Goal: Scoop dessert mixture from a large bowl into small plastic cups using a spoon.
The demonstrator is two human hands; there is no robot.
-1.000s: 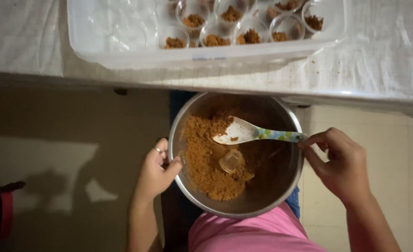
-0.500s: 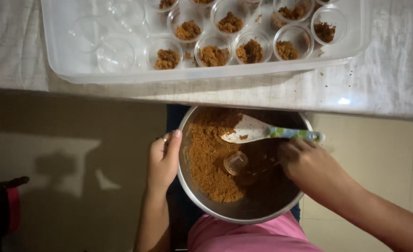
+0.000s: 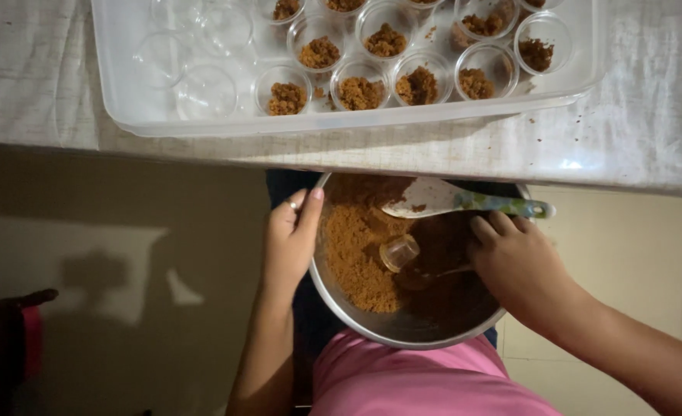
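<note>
steel bowl point(image 3: 402, 331) rim gripped by left hand point(image 3: 291, 243); right hand point(image 3: 518, 266) loosely curled inside, beside small cup point(image 3: 398, 252)

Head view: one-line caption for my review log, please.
Left hand steadies a metal bowl of brown crumbs; right hand reaches inside near a small clear cup.

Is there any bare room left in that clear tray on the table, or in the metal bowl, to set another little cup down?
The tray is crowded on its right with filled cups; its left part holds empty cups, with bare floor at the front left corner. In the bowl, crumbs fill the left; the right hand, spoon and cup crowd the rest.
</note>
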